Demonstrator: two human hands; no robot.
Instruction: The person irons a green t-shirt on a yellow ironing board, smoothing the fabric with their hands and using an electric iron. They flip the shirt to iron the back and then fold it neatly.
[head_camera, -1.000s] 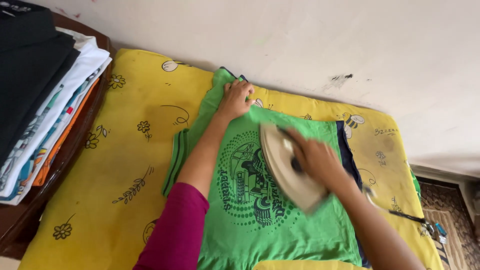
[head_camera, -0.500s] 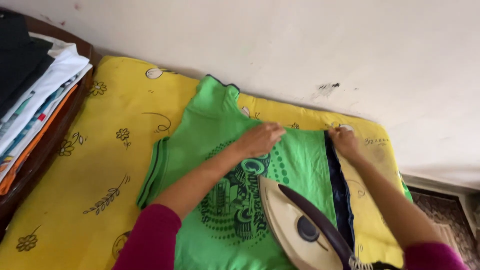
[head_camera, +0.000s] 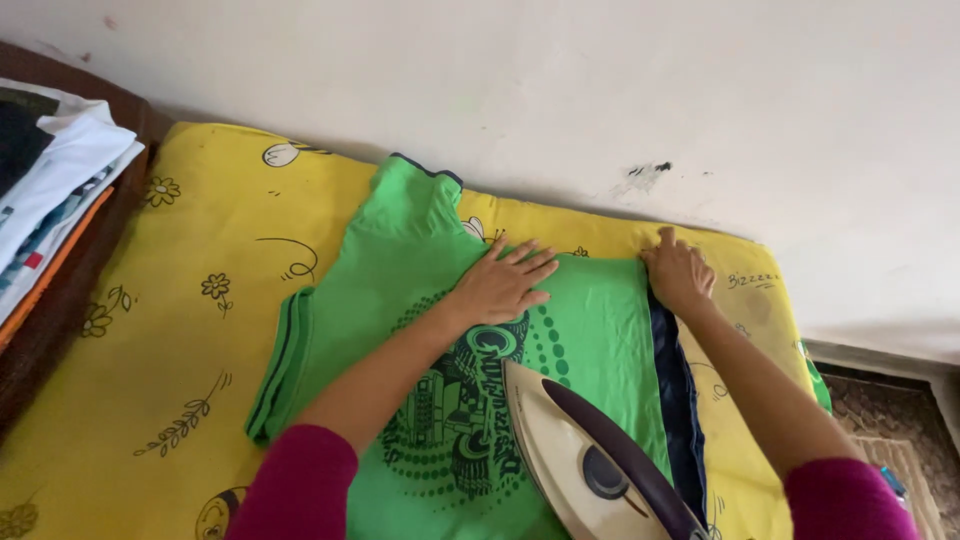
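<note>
head view: left hand (head_camera: 503, 282) open, flat on green t-shirt (head_camera: 420, 300); right hand (head_camera: 678, 272) fingers curled at its hem; iron (head_camera: 580, 460) nearby

sleeves: magenta, both arms | forearms bare | hands ungloved

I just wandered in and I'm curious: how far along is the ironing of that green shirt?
Midway, at a guess. The green T-shirt lies spread on the yellow sheet, the iron resting on its print. Left hand presses the cloth flat; right hand tugs its far edge. Folding looks undone, unlike the folded stack beside it.
</note>
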